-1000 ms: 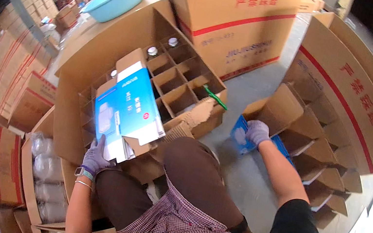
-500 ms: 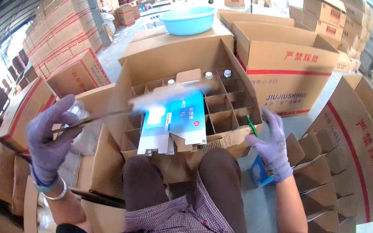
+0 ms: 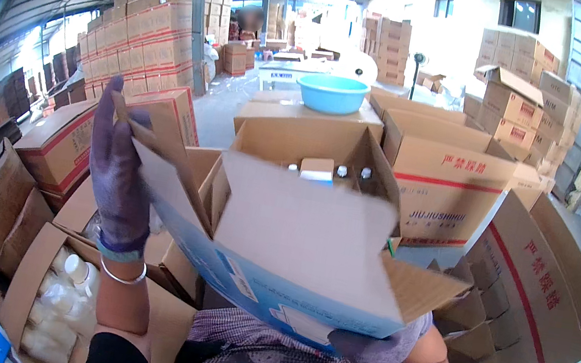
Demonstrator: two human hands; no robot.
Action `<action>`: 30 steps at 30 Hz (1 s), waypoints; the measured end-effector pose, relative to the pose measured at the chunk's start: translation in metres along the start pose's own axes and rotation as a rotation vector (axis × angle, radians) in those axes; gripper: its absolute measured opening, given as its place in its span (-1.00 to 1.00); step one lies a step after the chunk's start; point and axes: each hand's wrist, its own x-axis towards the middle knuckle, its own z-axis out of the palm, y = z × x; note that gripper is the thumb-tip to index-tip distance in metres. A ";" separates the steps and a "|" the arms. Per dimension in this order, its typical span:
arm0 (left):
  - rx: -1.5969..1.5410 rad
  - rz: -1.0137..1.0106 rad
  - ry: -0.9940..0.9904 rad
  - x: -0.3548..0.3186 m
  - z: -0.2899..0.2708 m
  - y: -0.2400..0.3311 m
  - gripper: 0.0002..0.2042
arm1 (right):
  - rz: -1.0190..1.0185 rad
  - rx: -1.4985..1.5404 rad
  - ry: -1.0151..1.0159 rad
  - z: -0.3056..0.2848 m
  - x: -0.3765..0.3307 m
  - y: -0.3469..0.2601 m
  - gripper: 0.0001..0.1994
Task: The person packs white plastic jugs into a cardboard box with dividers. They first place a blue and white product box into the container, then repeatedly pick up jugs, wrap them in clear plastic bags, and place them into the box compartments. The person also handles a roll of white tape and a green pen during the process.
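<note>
I hold a white and blue cardboard box (image 3: 294,251) with open brown flaps up in front of me. My left hand (image 3: 120,168), in a purple glove, grips its left flaps from behind. Gloved too, my right hand (image 3: 374,345) supports the box's lower right underside. Behind it stands a large open carton (image 3: 290,139) with cardboard dividers, where a small box and two white bottle caps (image 3: 353,172) show. The lifted box hides most of that carton's inside.
A light blue basin (image 3: 332,93) rests on a closed carton behind. Open cartons with dividers (image 3: 482,321) stand to my right, a carton of white bottles (image 3: 60,297) at my lower left. Stacks of cartons (image 3: 155,28) line the warehouse.
I have raised the white and blue box from my lap up before my face. My left hand rose with its flaps, and my right hand came from the right carton to the box's underside.
</note>
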 end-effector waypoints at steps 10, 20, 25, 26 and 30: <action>-0.097 0.081 -0.096 -0.068 -0.004 0.021 -0.67 | 0.050 0.085 0.313 0.012 0.034 -0.035 -0.18; -0.277 -0.296 -0.786 -0.058 0.028 0.014 -0.67 | -0.028 0.465 1.178 0.023 0.022 0.037 -0.44; 0.109 -0.124 -0.872 -0.053 0.047 -0.001 -0.54 | 0.063 -0.114 0.776 0.028 0.021 0.030 0.26; 0.095 -0.110 -0.893 -0.056 0.050 -0.007 -0.51 | -0.004 -0.244 0.679 0.028 0.016 0.036 0.24; -0.034 -0.220 -0.883 -0.064 0.060 -0.010 -0.42 | 0.253 -0.748 0.387 0.015 0.021 0.012 -0.02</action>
